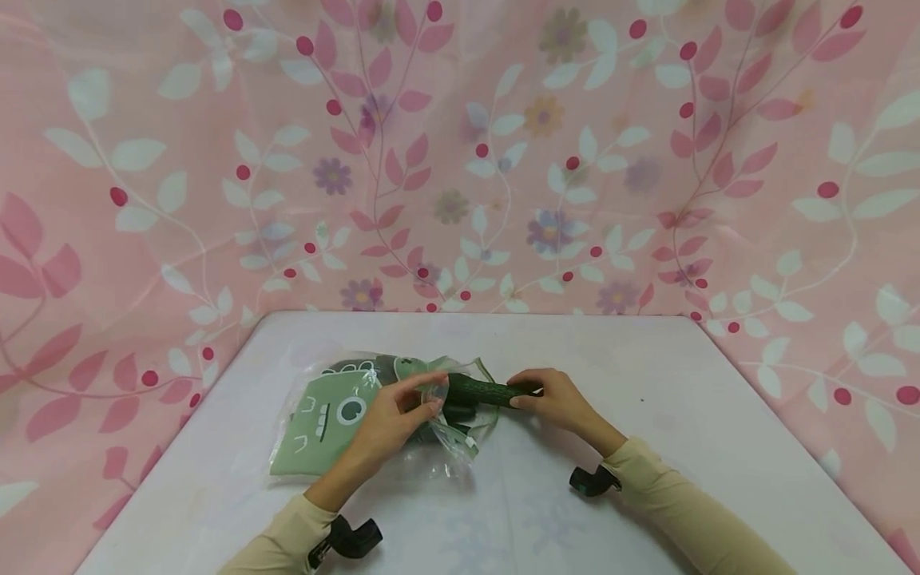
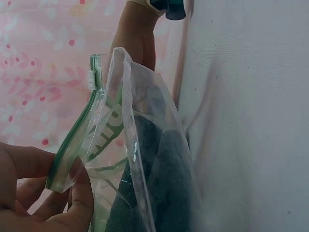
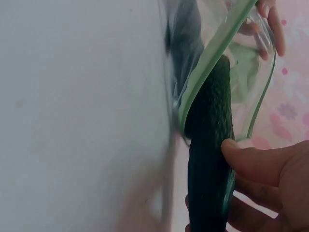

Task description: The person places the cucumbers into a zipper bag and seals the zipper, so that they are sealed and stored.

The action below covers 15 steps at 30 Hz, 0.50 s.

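Note:
A clear zip bag (image 1: 323,423) printed with a green cartoon face lies on the table. My left hand (image 1: 388,419) pinches the bag's mouth by its green zip strip (image 2: 72,135), which carries a white slider (image 2: 91,79). With thumb and fingers, my right hand (image 1: 557,399) grips one end of a dark green cucumber (image 1: 485,391). The cucumber's other end sits inside the open mouth, as the right wrist view shows. Through the clear plastic, more dark green cucumber shapes (image 2: 166,179) appear inside the bag; the printed side hides the rest of the contents.
The white table (image 1: 647,447) reaches back to a pink leaf-patterned cloth (image 1: 460,160). A black camera is strapped at each wrist, one on the left (image 1: 352,539) and one on the right (image 1: 595,481). A small dark speck shows on the table at right.

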Each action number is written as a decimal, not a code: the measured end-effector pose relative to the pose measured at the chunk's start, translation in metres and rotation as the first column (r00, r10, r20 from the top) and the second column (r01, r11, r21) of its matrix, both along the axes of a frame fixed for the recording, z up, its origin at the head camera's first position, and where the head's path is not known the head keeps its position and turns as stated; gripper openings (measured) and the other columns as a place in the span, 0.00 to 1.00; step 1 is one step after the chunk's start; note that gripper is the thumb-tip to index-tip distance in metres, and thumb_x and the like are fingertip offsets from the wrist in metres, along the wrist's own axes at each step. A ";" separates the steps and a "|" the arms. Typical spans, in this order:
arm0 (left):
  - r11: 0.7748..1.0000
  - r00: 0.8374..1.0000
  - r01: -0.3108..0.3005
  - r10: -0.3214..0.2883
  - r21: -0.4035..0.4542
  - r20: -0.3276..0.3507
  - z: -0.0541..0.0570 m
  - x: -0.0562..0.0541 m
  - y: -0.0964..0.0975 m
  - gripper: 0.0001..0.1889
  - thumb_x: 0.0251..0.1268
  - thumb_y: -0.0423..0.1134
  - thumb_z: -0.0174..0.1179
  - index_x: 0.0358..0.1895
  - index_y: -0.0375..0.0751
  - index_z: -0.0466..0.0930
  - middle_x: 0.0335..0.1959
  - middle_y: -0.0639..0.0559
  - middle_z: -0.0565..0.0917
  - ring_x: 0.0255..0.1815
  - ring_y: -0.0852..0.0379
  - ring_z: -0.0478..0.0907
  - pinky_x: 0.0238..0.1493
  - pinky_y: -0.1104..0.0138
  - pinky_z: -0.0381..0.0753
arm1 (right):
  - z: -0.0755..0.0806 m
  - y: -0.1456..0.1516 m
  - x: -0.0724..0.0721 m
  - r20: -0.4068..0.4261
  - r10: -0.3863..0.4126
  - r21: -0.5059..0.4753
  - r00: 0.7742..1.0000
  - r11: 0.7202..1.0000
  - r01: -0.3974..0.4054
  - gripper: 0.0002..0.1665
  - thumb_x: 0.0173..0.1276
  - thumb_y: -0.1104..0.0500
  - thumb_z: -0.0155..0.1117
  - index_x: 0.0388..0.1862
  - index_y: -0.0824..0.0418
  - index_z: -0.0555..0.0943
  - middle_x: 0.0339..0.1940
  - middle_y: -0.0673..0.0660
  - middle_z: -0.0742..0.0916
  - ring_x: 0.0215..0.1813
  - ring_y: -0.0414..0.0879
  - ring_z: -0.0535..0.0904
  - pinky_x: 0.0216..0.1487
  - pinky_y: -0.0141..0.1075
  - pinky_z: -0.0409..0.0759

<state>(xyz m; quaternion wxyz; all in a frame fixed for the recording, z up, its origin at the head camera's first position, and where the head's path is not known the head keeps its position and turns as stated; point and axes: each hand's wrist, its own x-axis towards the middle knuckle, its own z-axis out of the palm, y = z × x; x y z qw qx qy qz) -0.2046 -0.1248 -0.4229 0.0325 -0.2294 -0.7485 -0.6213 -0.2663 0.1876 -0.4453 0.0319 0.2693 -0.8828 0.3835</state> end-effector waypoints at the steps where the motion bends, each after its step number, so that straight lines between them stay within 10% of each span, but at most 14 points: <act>1: 1.000 1.000 0.000 0.000 0.000 -0.001 0.000 0.000 0.000 0.22 0.71 0.29 0.66 0.67 0.33 0.80 0.59 0.41 0.84 0.42 0.49 0.81 0.42 0.68 0.79 | -0.001 0.004 0.000 -0.002 0.006 -0.002 1.000 1.000 -0.006 0.18 0.69 0.58 0.74 0.57 0.61 0.88 0.50 0.55 0.89 0.51 0.51 0.84 0.50 0.47 0.83; 15: 1.000 1.000 0.000 0.000 -0.002 0.000 0.001 0.000 0.001 0.22 0.71 0.28 0.66 0.66 0.32 0.80 0.59 0.41 0.84 0.44 0.48 0.81 0.43 0.68 0.79 | -0.013 0.051 -0.009 -0.192 0.151 0.083 0.970 0.987 -0.137 0.15 0.64 0.65 0.78 0.50 0.63 0.90 0.40 0.49 0.89 0.33 0.39 0.76 0.34 0.36 0.77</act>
